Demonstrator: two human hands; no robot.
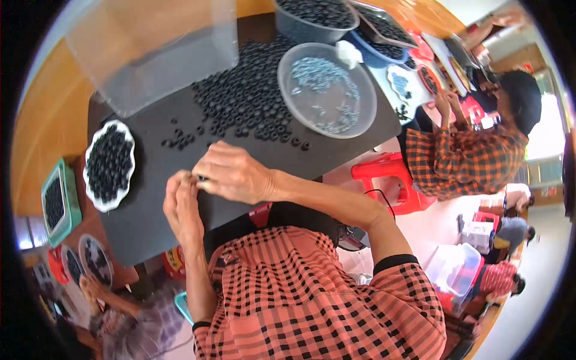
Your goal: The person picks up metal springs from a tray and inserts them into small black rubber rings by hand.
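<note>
Near the front edge of the dark table mat (144,180), my left hand (183,207) and my right hand (234,173) meet with fingertips pinched together. A small black piece (202,178) shows between them; the fingers hide most of it. Just beyond lies a spread heap of small black rings (252,99), with a few loose ones close to my right hand. To the right of the heap stands a translucent round tub (370,99) holding many tiny silvery-blue pieces. A white scalloped dish (105,207) filled with black rings sits at the left.
A clear plastic bin (168,66) stands at the back left. Behind the tub are a grey basin (318,33) and a metal tray (384,27) of black parts. A green basket (72,204) is far left. Co-workers sit on both sides; a red stool (387,180) stands right.
</note>
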